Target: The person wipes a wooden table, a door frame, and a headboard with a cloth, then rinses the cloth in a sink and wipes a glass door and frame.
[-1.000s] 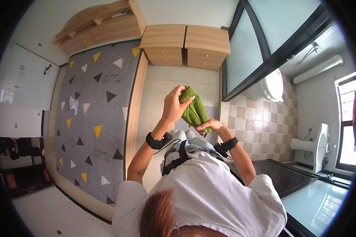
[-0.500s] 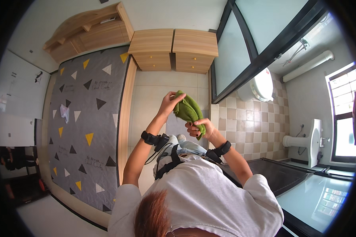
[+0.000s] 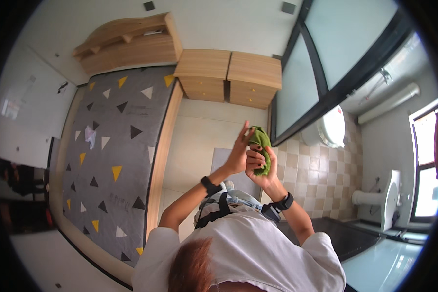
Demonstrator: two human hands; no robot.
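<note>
A folded green cloth (image 3: 261, 138) is bunched up in front of my body, above the floor. My right hand (image 3: 264, 168) is closed around its lower part, fingers wrapped over the fabric. Beside it on the left is my left hand (image 3: 237, 155), its fingers stretched out along the left edge of the cloth, at or near touching it. A dark band sits on each wrist.
On the left is a bed (image 3: 102, 160) with a grey patterned mattress and a crumpled plastic bag (image 3: 90, 137) on it. Two wooden nightstands (image 3: 253, 73) stand ahead. To the right, a dark-framed glass partition (image 3: 297, 82) borders a tiled bathroom with a white toilet (image 3: 332, 127) and a sink (image 3: 390, 199).
Both hands and the cloth have moved to the right in the view. My left hand has let go of the cloth's upper end and straightened its fingers; the cloth is more compactly folded.
</note>
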